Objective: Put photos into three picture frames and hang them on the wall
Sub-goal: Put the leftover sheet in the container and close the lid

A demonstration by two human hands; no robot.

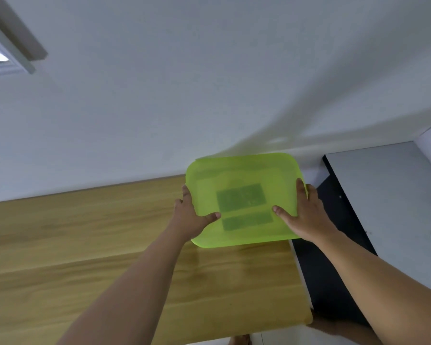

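Left hand point(192, 216) and right hand point(307, 216) grip the side edges of a green tray point(244, 174) at the wooden table's point(85, 245) far right corner. Two dark rectangles point(241, 201), perhaps frames, show through it. A tilt could slide them off the slick-looking plastic. Thumbs press on top, both arms stretched forward.

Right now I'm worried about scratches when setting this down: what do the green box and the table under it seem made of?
Green box: likely translucent plastic, frosted; dark rectangles show through it, corners rounded. Table: light wood or wood-look laminate, smooth, slightly glossy; grain streaks and a faint green reflection show. Solid or veneer: cannot tell.
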